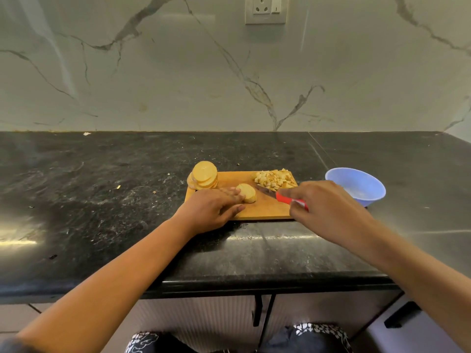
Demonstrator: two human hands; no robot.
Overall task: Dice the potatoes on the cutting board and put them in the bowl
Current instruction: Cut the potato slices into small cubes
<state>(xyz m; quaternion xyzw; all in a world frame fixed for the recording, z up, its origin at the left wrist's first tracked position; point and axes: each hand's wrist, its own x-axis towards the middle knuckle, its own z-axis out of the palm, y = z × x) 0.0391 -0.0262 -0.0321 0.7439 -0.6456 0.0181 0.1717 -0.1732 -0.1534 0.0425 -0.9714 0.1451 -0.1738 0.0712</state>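
Slices steadied, knife poised
Left hand [212, 208] presses flat fingers on the potato slices [246, 192]; right hand [327, 208] grips the knife [289, 200] just beside them, so a slipping blade could nick fingertips.

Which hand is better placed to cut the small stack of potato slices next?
Right. The right hand grips the knife, its blade lying just beside the slices, while the left hand steadies them on the cutting board.
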